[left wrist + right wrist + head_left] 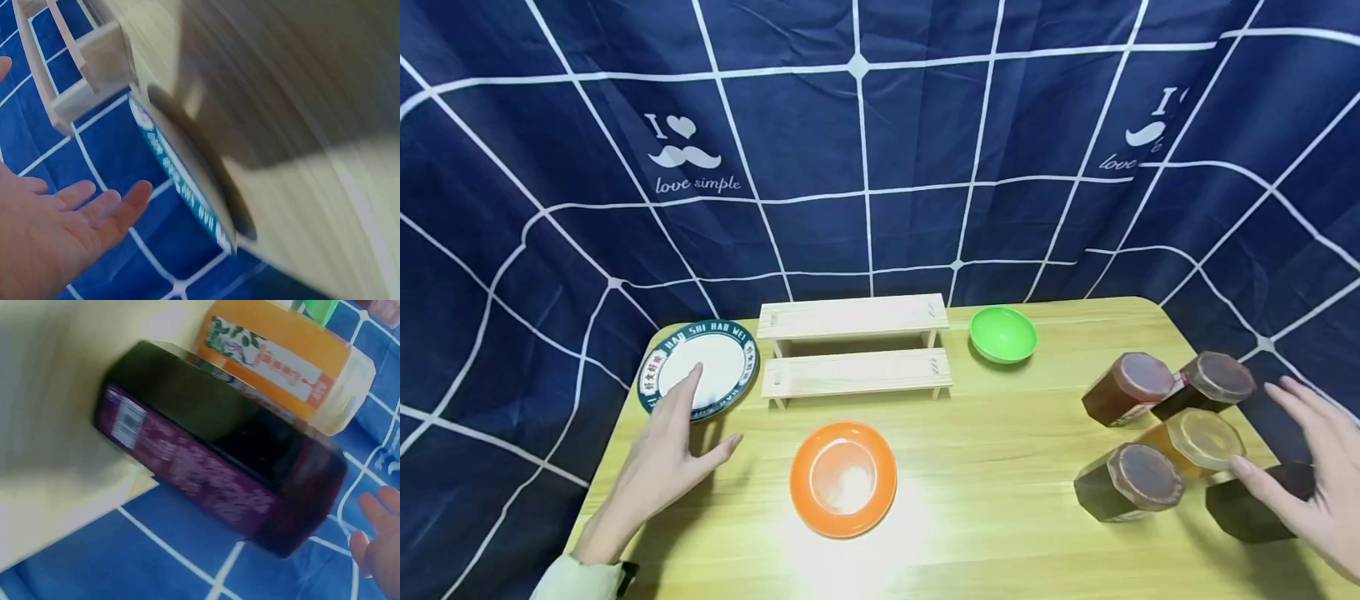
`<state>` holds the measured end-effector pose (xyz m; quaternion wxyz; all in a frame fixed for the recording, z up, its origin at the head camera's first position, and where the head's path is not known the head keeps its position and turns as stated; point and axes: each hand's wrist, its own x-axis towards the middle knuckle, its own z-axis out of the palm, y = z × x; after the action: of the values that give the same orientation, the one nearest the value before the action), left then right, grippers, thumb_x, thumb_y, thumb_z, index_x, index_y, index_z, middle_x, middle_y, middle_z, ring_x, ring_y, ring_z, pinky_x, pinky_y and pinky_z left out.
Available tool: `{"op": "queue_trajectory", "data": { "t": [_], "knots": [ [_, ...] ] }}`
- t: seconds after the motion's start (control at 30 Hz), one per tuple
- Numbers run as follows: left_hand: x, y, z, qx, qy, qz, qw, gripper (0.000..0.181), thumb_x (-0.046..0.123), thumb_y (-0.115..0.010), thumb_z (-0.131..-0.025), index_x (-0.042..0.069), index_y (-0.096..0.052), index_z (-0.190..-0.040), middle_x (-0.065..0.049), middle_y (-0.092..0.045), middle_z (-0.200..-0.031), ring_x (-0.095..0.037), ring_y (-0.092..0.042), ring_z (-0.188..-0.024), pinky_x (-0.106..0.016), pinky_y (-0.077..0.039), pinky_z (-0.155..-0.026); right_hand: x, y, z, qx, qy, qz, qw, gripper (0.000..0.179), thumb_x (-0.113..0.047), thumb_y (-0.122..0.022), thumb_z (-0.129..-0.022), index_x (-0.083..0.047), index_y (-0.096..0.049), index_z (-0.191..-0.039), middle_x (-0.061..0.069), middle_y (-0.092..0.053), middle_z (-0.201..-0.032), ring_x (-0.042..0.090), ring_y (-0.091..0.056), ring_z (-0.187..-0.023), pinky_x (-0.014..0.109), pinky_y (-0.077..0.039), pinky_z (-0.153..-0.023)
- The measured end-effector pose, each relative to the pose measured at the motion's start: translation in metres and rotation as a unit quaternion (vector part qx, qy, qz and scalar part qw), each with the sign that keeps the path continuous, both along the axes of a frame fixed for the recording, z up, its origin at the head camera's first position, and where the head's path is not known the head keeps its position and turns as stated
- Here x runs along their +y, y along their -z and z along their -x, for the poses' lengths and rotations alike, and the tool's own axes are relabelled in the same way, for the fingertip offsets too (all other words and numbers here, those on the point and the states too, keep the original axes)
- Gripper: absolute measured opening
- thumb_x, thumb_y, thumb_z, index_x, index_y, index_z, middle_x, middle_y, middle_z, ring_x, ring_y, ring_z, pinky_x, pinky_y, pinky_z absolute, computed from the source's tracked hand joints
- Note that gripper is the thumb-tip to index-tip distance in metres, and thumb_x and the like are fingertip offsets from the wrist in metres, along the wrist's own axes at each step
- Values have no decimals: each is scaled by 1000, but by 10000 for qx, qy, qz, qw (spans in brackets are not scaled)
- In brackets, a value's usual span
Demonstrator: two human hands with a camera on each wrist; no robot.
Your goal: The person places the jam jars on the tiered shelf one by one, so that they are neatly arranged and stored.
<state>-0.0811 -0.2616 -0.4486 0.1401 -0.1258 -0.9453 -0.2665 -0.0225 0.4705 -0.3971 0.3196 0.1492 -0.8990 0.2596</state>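
My left hand (pixel 662 462) hovers with fingers extended over the near edge of a white plate (pixel 711 367) with a green lettered rim. In the left wrist view the fingers (pixel 128 206) are apart from that plate (pixel 187 190). At the far right my right hand (pixel 1318 483) is spread beside a dark faceted jar (pixel 1247 508), covering part of it in the head view. The right wrist view shows this jar (pixel 219 444) with a purple label, and the hand's fingers (pixel 375 512) away from it. Neither hand holds anything.
Next to the dark jar stand an amber jar (pixel 1202 440), another dark jar (pixel 1127 483), a reddish jar (pixel 1127 387) and a brown jar (pixel 1206 383). An orange plate (pixel 842 479) lies front centre. Behind it are a two-step wooden rack (pixel 857 372) and a green bowl (pixel 1003 335).
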Motion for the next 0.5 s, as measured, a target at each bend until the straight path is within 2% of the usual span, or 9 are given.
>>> {"op": "queue_trajectory", "data": {
  "t": [0.07,0.17,0.3,0.37,0.4,0.5],
  "knots": [
    [5,1,5,-292,66,-209,9993,115,38,-90,-90,8,-18,-175,-33,-40,-162,-54,-41,-144,-78,-40,-103,1,4,-3,131,-68,307,9994,97,-61,-79,-92,12,-54,-151,4,-46,-166,14,-36,-156,30,-18,-127],
    [12,5,14,-677,92,-570,9960,115,37,-86,-94,10,-11,-176,-33,-35,-166,-54,-35,-149,-79,-35,-108,2,12,-8,284,-2,705,9971,95,-56,-81,-93,14,-53,-150,-7,-50,-162,9,-41,-152,26,-21,-125],
    [20,10,27,-879,167,-1142,9894,116,31,-87,-95,11,-6,-176,-32,-33,-167,-53,-31,-153,-78,-31,-113,3,23,-18,173,529,1330,9896,75,-26,-83,-91,9,-56,-152,-17,-55,-152,4,-46,-144,22,-23,-121],
    [25,13,35,-925,232,-1341,9864,116,29,-86,-95,12,-5,-176,-33,-34,-166,-51,-32,-153,-76,-31,-115,3,30,-24,-10,865,1800,9798,71,-5,-80,-86,5,-58,-153,-19,-55,-149,5,-48,-141,19,-25,-119],
    [27,14,39,-939,261,-1407,9852,116,29,-86,-96,12,-4,-176,-33,-33,-167,-51,-31,-154,-75,-31,-116,3,34,-27,-115,1009,2085,9727,75,4,-76,-82,2,-57,-155,-18,-55,-148,6,-49,-139,17,-27,-118],
    [34,16,49,-944,334,-1504,9835,115,28,-86,-97,13,-3,-177,-33,-29,-169,-49,-30,-156,-72,-30,-119,4,47,-35,-345,1461,2681,9516,89,16,-71,-79,-8,-50,-161,-14,-57,-146,5,-54,-134,12,-34,-111]
  ]
}}
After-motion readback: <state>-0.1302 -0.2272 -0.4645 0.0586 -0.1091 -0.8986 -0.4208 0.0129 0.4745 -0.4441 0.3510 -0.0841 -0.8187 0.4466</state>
